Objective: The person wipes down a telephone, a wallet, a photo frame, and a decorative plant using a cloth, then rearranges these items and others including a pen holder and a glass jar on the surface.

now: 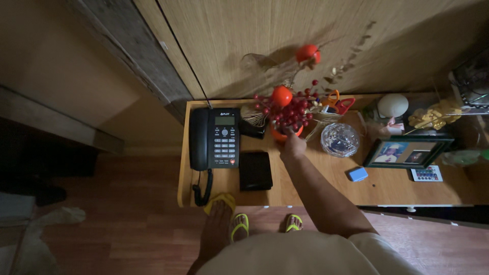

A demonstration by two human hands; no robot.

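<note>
Head view, looking straight down on a wooden side table (326, 191) set against a panelled wall. We see the right hand (293, 146) reaching forward, arm nearly straight, from the lower right of the frame to the orange pot (279, 135) at the back middle of the table, between the black desk telephone (215, 138) and a crumpled clear glass bowl (340, 139). The hand meets the pot's near rim; its fingers are curled towards the pot, though in this dim light we cannot tell whether they close on it or only touch it. The pot carries a spray of red berries (290, 113) and two larger orange balls on thin stems. We judge the arrangement light but top-heavy: the stems look springy and easily snagged, the berries apt to shed, so the firm pot body, low down, is the place to grip, not the sprigs. The left hand (216, 231) hangs below the table's front edge, touching a yellow thing we cannot identify; its fingers point downward and their spread is unclear. A black wallet (255, 170) lies just beside the telephone.
</note>
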